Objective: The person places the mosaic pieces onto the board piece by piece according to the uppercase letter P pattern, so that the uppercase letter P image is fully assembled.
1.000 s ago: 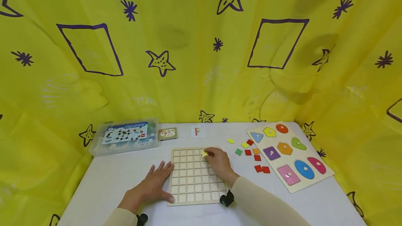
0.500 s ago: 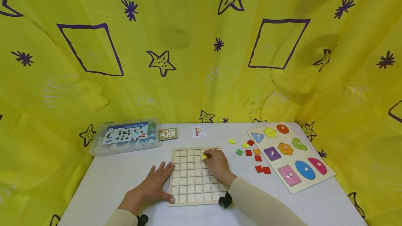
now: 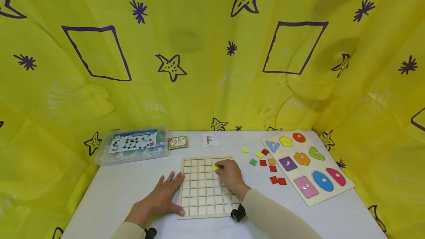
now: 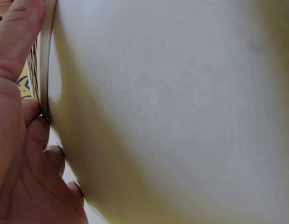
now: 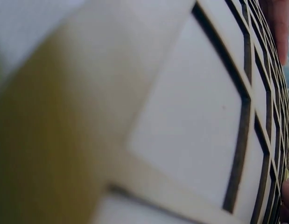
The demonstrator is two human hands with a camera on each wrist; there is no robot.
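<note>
Head view shows the change at my right hand [image 3: 230,175]: over the last second, the yellow tile [image 3: 215,167] it pinches has slid a little toward me, from the far row of the board [image 3: 202,192] to about the second row. More of its yellow face shows now, so it seems to lie flatter. I judge this to be the last of the fitting, with the tile at or nearly in its cell, though my fingers are not off it yet. Whether it is fully seated I cannot tell; right wrist view gives mostly cells and blur.

My left hand [image 3: 163,194] has not shifted: its fingers are spread, their tips at the board's left edge, the thumb at its near left corner. That probably steadies the board.

Nothing else has moved. Loose tiles [image 3: 273,168], red, yellow, green and orange, lie between the board and the puzzle [image 3: 299,146] at the right side of the tabletop [image 3: 116,191], so I take much of the work to be undone. Near the tabletop's far edge lies a card [image 3: 210,140] with coloured cells. Red glints in the board's far row, half hidden by my right hand.
</note>
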